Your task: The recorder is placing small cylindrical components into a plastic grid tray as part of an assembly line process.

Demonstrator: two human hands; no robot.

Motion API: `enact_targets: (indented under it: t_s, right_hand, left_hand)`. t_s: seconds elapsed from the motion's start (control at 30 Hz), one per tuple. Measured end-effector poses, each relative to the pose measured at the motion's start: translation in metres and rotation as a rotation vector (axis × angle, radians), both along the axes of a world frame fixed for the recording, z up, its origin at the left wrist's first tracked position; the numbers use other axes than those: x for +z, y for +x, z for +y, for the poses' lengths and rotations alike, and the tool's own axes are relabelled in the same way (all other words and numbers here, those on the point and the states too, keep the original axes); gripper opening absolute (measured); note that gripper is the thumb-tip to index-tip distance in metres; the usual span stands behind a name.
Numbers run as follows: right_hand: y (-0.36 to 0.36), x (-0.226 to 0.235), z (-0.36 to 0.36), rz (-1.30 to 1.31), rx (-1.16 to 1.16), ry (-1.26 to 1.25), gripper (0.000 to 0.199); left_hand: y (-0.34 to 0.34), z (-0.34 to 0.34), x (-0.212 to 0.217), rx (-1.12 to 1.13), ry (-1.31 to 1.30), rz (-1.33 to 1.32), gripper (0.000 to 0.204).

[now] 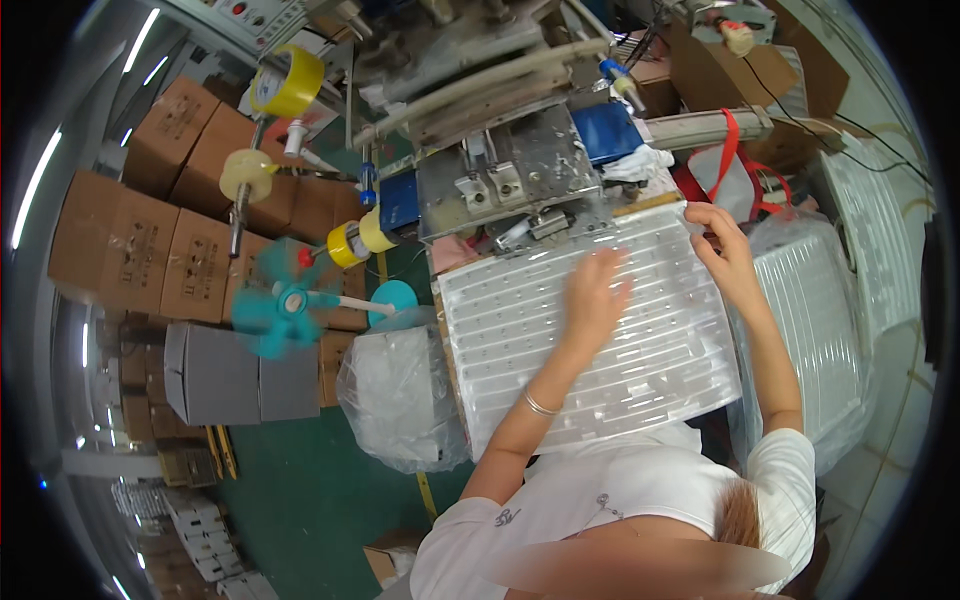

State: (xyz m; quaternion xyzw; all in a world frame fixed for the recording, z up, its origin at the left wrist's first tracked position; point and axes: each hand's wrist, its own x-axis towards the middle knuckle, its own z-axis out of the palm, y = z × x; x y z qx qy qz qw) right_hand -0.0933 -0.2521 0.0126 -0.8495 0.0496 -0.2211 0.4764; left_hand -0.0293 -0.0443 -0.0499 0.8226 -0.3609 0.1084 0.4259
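While a teal fan spins at the far left, before stacked brown cartons and grey boxes, we see yellow tape rolls on a stand above it. Right of the fan, a clear plastic bag of pale parts stands on the green floor, just beside the left edge of the surface. Next we come to the ribbed white plastic sheet, which lies flat over most of the surface, its far edge under the metal machine head. Our left hand rests palm down on the middle of the sheet; it is blurred, and its fingers look loosely spread and flat against the ridges. Our right hand sits at the sheet's far right corner, the fingers curled and pinching its edge. Beyond that corner a red strap hangs over a white bag, and along the right edge of the surface a stack of similar white sheets in clear wrapping stands close by
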Motion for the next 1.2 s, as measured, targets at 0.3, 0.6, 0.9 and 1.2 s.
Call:
enact_targets:
  t_s: [0.3, 0.6, 0.9, 1.2]
  right_hand:
    - [0.093, 0.024, 0.056, -0.281, 0.045, -0.055, 0.029]
    - [0.181, 0.038, 0.099, -0.374, -0.058, -0.581, 0.022]
    - [0.143, 0.026, 0.055, -0.467, -0.026, -0.279, 0.034]
    - [0.038, 0.019, 0.000, -0.192, -0.163, 0.052, 0.022]
  left_hand:
    - [0.148, 0.022, 0.103, 0.431, 0.312, -0.566, 0.031]
    - [0.046, 0.043, 0.056, 0.300, -0.344, 0.156, 0.024]
    - [-0.026, -0.023, 0.002, -0.129, -0.095, 0.310, 0.039]
    - [-0.067, -0.091, -0.066, -0.244, 0.163, -0.149, 0.022]
